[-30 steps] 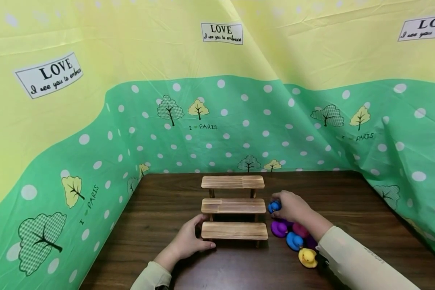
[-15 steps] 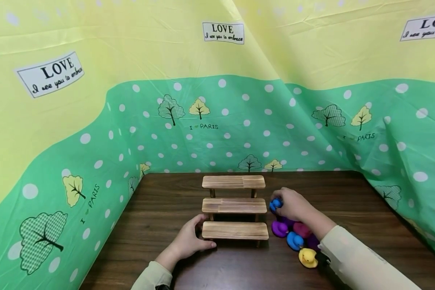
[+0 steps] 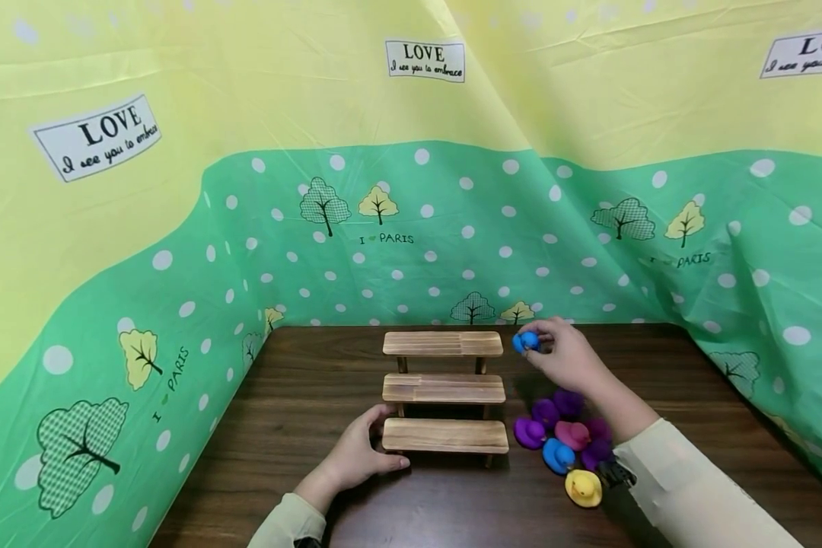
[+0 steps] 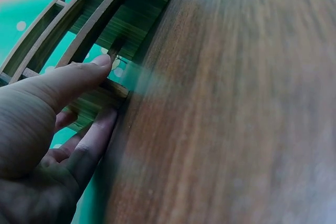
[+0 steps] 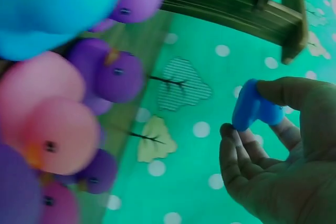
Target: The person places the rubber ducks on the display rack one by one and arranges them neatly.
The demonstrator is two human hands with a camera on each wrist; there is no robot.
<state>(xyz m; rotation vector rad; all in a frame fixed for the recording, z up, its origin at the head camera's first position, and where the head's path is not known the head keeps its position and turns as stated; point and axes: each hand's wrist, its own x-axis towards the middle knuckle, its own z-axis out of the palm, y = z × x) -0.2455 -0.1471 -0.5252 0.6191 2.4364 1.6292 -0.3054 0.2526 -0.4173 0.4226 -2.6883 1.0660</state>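
My right hand (image 3: 570, 358) pinches a small blue rubber duck (image 3: 526, 341) between thumb and fingers. The duck is held above the table, just right of the top step of a three-tier wooden stand (image 3: 444, 389). In the right wrist view the same blue duck (image 5: 257, 106) sits at the fingertips, thumb on top. My left hand (image 3: 356, 450) grips the stand's left end by the lowest step. Its thumb (image 4: 84, 80) lies along the front there in the left wrist view, with the fingers curled on the other side.
Right of the stand lies a cluster of rubber ducks: a blue duck (image 3: 558, 455), a yellow duck (image 3: 584, 488), a pink duck (image 3: 573, 435) and several purple ones (image 3: 530, 432). A green and yellow patterned cloth (image 3: 411, 228) encloses the dark wooden table (image 3: 301, 380).
My right hand has lifted the blue duck away from the cluster, toward the back of the table, uncovering purple ducks. The left hand and the stand stay in place.
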